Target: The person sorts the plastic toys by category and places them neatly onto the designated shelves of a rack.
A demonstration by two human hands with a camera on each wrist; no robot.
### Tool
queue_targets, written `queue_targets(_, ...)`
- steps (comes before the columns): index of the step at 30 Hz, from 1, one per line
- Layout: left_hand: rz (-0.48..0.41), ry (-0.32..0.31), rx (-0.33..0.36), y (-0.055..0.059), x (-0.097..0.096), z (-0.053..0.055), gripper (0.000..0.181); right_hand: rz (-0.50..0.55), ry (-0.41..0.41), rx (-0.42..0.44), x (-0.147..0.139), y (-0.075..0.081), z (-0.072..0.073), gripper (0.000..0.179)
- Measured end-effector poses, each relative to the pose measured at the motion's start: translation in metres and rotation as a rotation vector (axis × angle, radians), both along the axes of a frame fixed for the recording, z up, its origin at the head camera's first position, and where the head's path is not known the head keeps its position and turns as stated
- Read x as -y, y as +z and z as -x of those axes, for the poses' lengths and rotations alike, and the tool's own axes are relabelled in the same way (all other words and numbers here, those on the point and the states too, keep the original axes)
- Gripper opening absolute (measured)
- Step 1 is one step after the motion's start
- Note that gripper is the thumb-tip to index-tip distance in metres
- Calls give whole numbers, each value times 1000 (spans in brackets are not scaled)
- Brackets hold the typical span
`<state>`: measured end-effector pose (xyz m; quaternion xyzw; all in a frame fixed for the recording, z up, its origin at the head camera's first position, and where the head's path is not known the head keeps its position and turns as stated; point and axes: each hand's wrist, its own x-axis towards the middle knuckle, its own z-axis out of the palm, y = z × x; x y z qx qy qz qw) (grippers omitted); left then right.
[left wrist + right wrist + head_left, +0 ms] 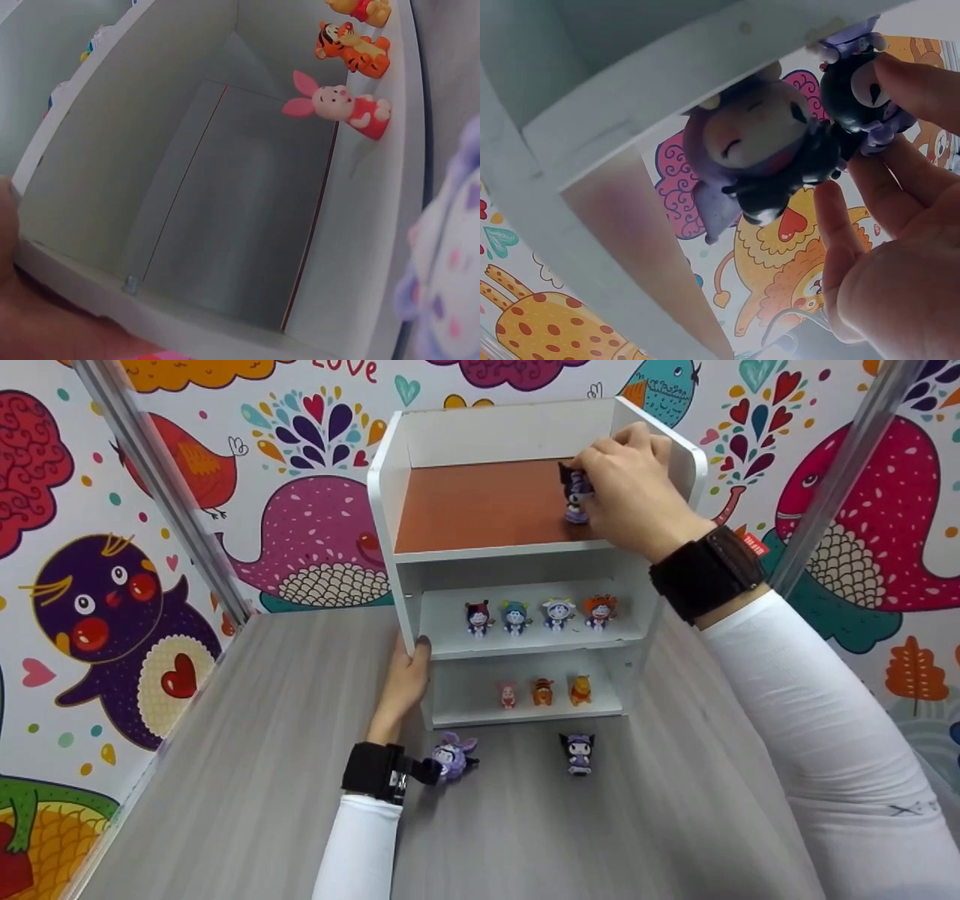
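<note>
My right hand (pixel 626 484) pinches a small black-eared purple figurine (pixel 576 499) upright on the brown top board of a white toy shelf (pixel 525 551), near its right side. In the right wrist view the scene appears upside down, with my thumb and fingers on the black-eared figurine (pixel 859 94). Beside it, close to the shelf wall, is a purple-hooded figurine (pixel 754 131), which my hand hides in the head view. My left hand (pixel 405 679) grips the front edge of the shelf's left side panel, thumb at the front.
On the middle shelf stand several hooded figurines (pixel 514 617). A piglet (pixel 508 695), a tiger (pixel 542 691) and a yellow bear (pixel 580 690) sit on the bottom shelf. On the table (pixel 517 840) are a lilac rabbit-eared figurine (pixel 451 757) and another black-eared figurine (pixel 578 754).
</note>
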<state>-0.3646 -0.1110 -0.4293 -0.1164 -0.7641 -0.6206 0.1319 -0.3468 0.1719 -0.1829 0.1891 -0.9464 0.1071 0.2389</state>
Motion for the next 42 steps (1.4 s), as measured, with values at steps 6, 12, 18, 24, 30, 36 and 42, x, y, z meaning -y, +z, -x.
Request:
queue_targets(6,16,18,2,2,0,-2,56,3,3,15,-1,1,-1,42)
queue_targets(12,5,0,11,3,-1,-1,58,41,16,-24,-7,5,-10,47)
queue_targets(18,3,2,1,4,-1,0,58,149,91,-246,-19,0,-36,38)
queue_targets(24,-6,1,8,3,-1,0,59,260,239,-351,-32,-36,-77,22)
queue_targets(30,-4,10,-16,4,-1,0,60,250,398,-145,-38,-98,-93,11)
queue_targets(36,1,1,9,5,0,-1,58,157,453,201,-40,-161,-75,9)
queue_targets(42,-6,5,20,3,-1,0,57,37,424,525,-46,-202,-58,21)
